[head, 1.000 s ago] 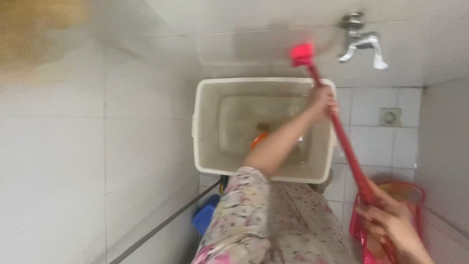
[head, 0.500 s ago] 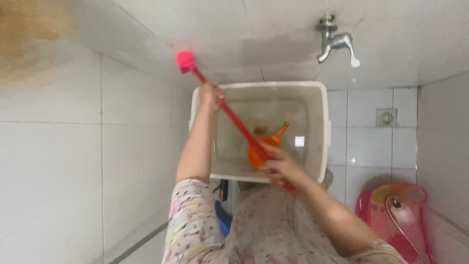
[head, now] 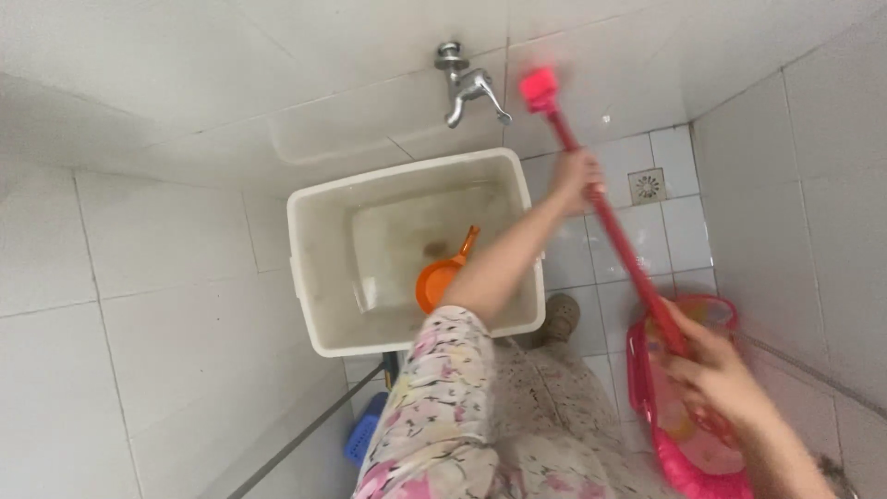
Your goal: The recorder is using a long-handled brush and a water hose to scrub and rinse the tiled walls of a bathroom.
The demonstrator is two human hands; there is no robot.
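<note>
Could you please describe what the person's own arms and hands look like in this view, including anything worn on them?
Both hands are bare, with no gloves or rings visible. The left hand leads back along a bare forearm to a short sleeve of pale fabric printed with small pink and dark flowers. The right hand shows a bare wrist; no sleeve is in view.

A home bathroom: white tiled walls (head: 139, 277), wall tap (head: 467, 88), floor drain (head: 648, 186).

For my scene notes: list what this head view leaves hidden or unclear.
- White tub floor: partly covered by the left hand's forearm.
- Red brush head: blurred, bristles unreadable.
- Pink basin: cut off at the bottom edge, partly behind the right hand.
- Blue thing: mostly hidden by the sleeve.
</note>
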